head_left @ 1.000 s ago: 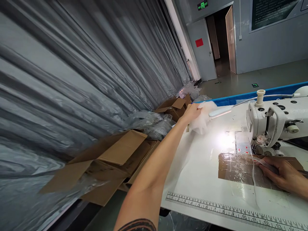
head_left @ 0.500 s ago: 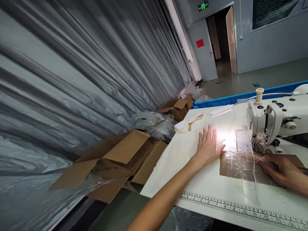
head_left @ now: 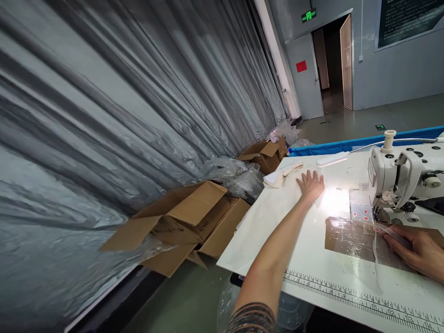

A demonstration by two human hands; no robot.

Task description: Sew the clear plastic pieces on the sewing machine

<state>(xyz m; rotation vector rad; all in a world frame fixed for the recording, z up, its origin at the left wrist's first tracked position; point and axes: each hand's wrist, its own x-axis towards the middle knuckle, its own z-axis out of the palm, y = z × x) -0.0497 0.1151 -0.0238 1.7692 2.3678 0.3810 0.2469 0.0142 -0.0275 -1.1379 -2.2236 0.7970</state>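
Observation:
My left hand [head_left: 311,187] lies on the white tabletop with its fingers spread, holding nothing. Just beyond its fingertips is a folded cream-and-white cloth [head_left: 282,174]. At the right, my right hand [head_left: 418,249] is closed on a translucent plastic strip [head_left: 390,230], whose loose end hangs down across the table. Under that hand a brown panel with a shiny clear surface [head_left: 347,238] lies in front of the sewing machine [head_left: 383,171]. The lamp lights the metal needle plate [head_left: 360,203], which carries several red marks.
A printed ruler [head_left: 343,292] runs along the table's front edge. Open cardboard boxes [head_left: 197,208] and crumpled clear plastic [head_left: 239,178] stand left of the table. A white lamp [head_left: 331,159] on a bendable arm lies behind. A silver curtain [head_left: 138,101] covers the left side.
My left hand has moved away from the brown panel, farther back toward the folded cloth. My right hand keeps its grip on the strip. The whole view has shifted slightly.

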